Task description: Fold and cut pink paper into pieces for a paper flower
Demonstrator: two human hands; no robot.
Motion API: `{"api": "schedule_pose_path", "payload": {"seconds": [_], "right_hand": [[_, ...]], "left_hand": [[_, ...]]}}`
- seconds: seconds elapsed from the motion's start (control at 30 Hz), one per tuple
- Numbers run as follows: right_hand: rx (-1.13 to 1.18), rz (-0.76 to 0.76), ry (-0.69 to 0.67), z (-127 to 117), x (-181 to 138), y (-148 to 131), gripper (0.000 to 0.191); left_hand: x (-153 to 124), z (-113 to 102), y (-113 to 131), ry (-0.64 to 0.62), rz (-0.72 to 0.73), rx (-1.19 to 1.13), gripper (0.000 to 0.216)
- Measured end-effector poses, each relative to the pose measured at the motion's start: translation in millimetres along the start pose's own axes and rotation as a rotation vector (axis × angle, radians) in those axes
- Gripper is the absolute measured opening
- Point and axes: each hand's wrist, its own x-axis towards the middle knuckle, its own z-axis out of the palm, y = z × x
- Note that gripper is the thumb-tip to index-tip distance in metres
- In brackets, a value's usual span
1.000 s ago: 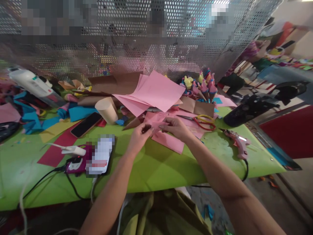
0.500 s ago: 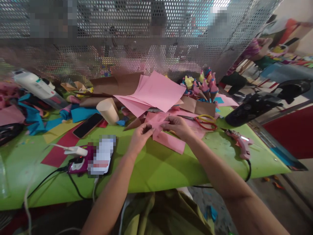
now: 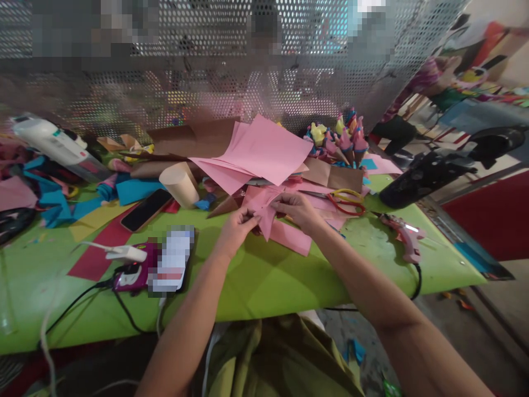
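My left hand (image 3: 235, 227) and my right hand (image 3: 298, 208) both pinch a small folded piece of pink paper (image 3: 263, 208) just above the green table (image 3: 256, 275). The piece hangs in a point between my fingers. Under it lies a flat pink sheet (image 3: 291, 238). A fanned stack of pink sheets (image 3: 258, 154) rests behind my hands. Scissors with red and yellow handles (image 3: 345, 202) lie just right of my right hand.
A pink glue gun (image 3: 405, 238) lies at the right edge. A beige paper cone (image 3: 179, 184), a dark phone (image 3: 146, 210) and a charger with cables (image 3: 128, 270) sit to the left. Paper ice-cream cones (image 3: 343, 138) stand at the back. A perforated metal screen (image 3: 231, 66) closes the far side.
Between my fingers the pink piece has been folded up from a flat strip into a pointed shape. Both hands stayed in about the same place.
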Motion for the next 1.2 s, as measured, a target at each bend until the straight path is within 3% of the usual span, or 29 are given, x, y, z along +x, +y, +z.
{"api": "schedule_pose_path", "payload": {"seconds": [0.27, 0.47, 0.6, 0.73, 0.83, 1.0, 1.13, 1.2], "right_hand": [[-0.036, 0.011, -0.041, -2, 2, 0, 0.034], [-0.082, -0.017, -0.032, 0, 3, 6, 0.038], [-0.180, -0.146, 0.167, -16, 5, -1, 0.041], [-0.367, -0.342, 0.424, -56, 4, -18, 0.028], [-0.555, -0.356, 0.525, -84, -4, -28, 0.020], [-0.984, -0.124, 0.366, -92, -26, -29, 0.011], [-1.105, -0.145, 0.133, -68, -44, -14, 0.009], [-1.200, -0.152, 0.105, -54, -49, -4, 0.011]], "left_hand": [[-1, -2, -1, -0.088, -0.027, 0.106, 0.022], [3, -4, -7, -0.039, -0.002, 0.125, 0.023], [6, -6, -4, 0.040, -0.055, 0.030, 0.030], [8, -7, 1, 0.050, -0.064, -0.001, 0.036], [8, -8, 3, 0.029, -0.059, -0.004, 0.036], [8, -10, 1, 0.057, -0.053, 0.009, 0.034], [10, -12, -3, 0.126, -0.018, 0.011, 0.036], [10, -12, -3, 0.126, -0.010, 0.008, 0.036]]}}
